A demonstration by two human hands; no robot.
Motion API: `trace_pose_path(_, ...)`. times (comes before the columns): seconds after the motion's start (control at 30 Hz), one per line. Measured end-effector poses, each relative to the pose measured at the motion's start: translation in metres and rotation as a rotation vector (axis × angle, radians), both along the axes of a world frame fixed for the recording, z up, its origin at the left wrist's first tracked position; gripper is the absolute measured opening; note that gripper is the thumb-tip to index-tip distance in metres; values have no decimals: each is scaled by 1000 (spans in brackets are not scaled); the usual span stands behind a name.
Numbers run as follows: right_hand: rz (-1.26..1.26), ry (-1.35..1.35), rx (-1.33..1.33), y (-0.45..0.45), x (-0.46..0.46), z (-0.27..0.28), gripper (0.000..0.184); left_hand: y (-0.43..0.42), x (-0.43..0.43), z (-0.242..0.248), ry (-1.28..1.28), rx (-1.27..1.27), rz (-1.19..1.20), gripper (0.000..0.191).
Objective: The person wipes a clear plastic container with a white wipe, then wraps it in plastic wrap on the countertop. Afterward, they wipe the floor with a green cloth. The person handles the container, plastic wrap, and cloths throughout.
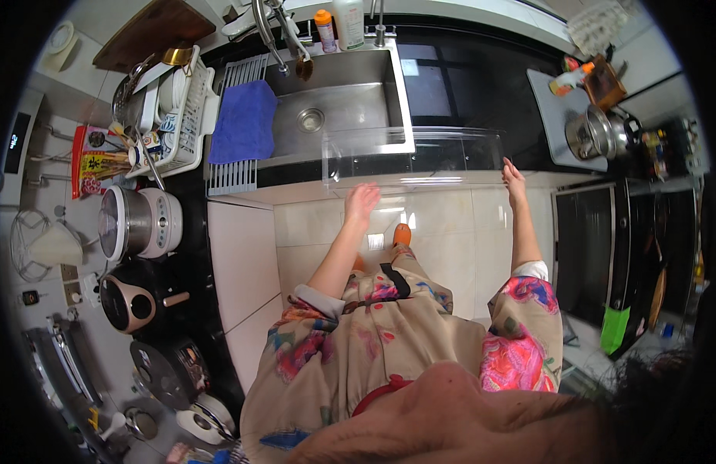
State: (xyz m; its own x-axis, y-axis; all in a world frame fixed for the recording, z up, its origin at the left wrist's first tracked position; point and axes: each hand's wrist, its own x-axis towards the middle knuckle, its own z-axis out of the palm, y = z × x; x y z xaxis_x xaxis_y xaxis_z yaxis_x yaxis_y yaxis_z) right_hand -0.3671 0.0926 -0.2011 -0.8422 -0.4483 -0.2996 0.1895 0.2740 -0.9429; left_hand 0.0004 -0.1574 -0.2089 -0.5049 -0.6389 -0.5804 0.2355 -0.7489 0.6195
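Note:
A clear plastic splash guard (439,158) stands along the front edge of the steel sink (346,107) and the black counter to its right. My left hand (362,204) is just below the guard's lower left part, with fingers stretched out and nothing in it. Whether its fingertips touch the plastic I cannot tell. Near the guard's right end is my right hand (513,178), empty, seen edge-on with its fingers extended. A blue cloth (243,123) lies over a grey roll-up drying rack (233,177) at the sink's left side.
A faucet (268,35) and bottles (351,26) stand behind the sink. At left are a loaded dish rack (189,116), a white-lidded steamer (140,223) and an air fryer (140,296). To the right, a steel pot (587,133) sits on a grey mat (546,110).

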Motion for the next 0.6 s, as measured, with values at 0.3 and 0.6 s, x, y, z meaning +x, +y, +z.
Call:
trace_pose_path(0.3, -2, 335, 184, -13, -96, -48, 29, 23, -80, -14, -4, 129, 145, 25)
trace_pose_path(0.6, 152, 722, 271, -12, -110, -57, 26, 37, -81, -26, -158, 86, 20, 13)
